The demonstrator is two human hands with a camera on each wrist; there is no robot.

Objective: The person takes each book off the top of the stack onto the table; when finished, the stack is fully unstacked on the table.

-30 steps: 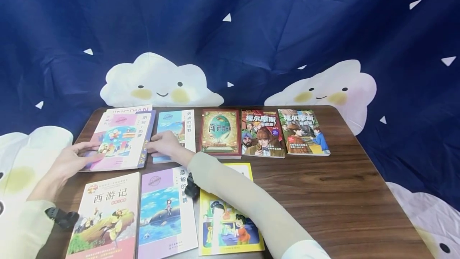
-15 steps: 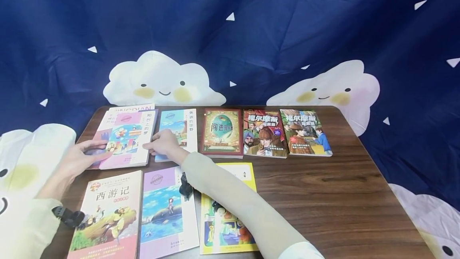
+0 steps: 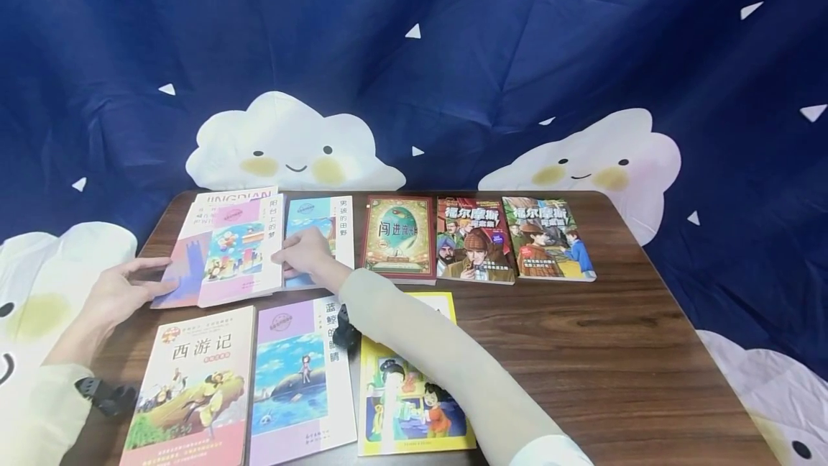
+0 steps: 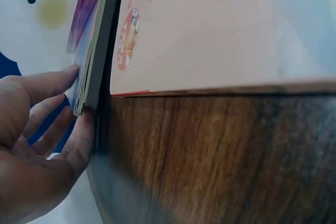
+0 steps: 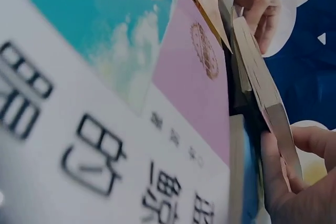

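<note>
Two overlapping paperback books lie at the table's back left in the head view. The upper one [image 3: 236,254] has a pink and white cover with a colourful city picture. My right hand [image 3: 312,254] pinches its right edge, thumb and fingers on either side of the pages in the right wrist view. Below it, partly covered, lies a book with a pink and blue cover [image 3: 183,272]. My left hand [image 3: 123,290] pinches that book's left edge. In the left wrist view, the thumb of the left hand [image 4: 42,145] is on the cover and a finger reaches under the edge.
A white book edge [image 3: 236,194] shows behind the pair. Rightward stand a blue-covered book [image 3: 310,214], a red-framed book [image 3: 398,236] and two detective books [image 3: 475,239]. In front lie a beige book [image 3: 194,387], a whale book [image 3: 297,380] and a yellow book [image 3: 414,416].
The upper book has slid to the right with my right hand, uncovering more of the lower book. My left hand has gone from the upper book to the lower book's left edge.
</note>
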